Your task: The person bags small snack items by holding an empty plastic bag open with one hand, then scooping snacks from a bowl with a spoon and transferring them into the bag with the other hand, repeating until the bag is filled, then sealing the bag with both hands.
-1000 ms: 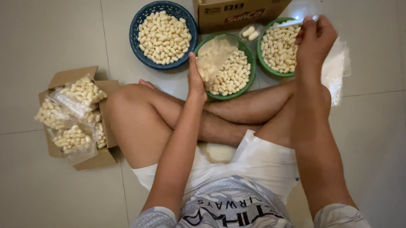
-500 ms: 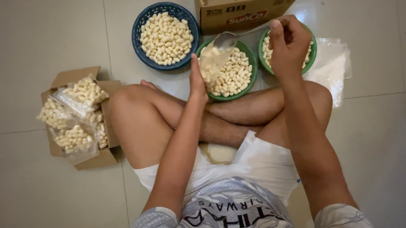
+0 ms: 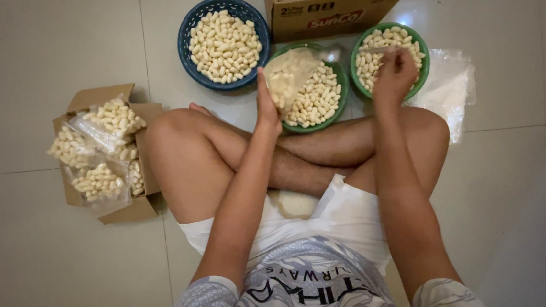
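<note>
Cardboard box [image 3: 339, 2] at upper centre; smaller box of filled bags [image 3: 101, 154] at left. Blue basket [image 3: 222, 44] and two green baskets hold pale puffs. Left hand [image 3: 266, 108] pinches a clear bag [image 3: 286, 74] over the middle basket [image 3: 314, 95]. Right hand [image 3: 393, 76], fingers curled closed, has dropped onto the right basket [image 3: 389, 56]; contents hidden.

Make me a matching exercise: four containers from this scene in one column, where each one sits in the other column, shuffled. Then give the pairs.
Things:
1. blue basket
2. small open box
3. clear bag
4. right-hand green basket

Places:
A. held up in the left hand, over the middle green basket
B. under the right hand
C. on the floor beside the person's left knee, holding filled packets
D. farthest from the person among the baskets, beside the big cardboard box

Pairs: 1-D, 2-C, 3-A, 4-B
</note>
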